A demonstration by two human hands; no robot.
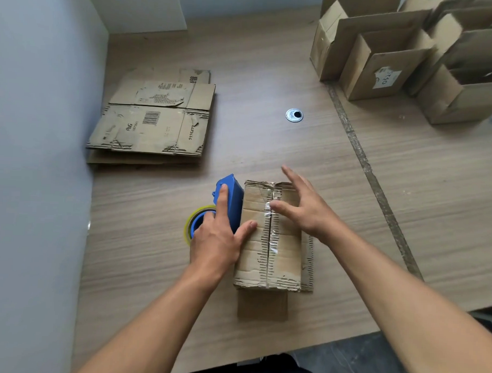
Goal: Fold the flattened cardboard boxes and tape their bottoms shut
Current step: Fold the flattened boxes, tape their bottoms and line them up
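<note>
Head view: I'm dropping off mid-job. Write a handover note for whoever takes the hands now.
Hands: the left hand grips the blue tape dispenser, with its thumb on the box. The right hand is open with fingers spread, its thumb on the taped seam.
Things: the box lies bottom up in front of the person, with the dispenser against its left side.
Done: clear tape runs along this box's middle seam. The folded boxes stand at far right.
Left: probably smooth the tape and set this box aside, then fold and tape the flat stack at far left.
</note>
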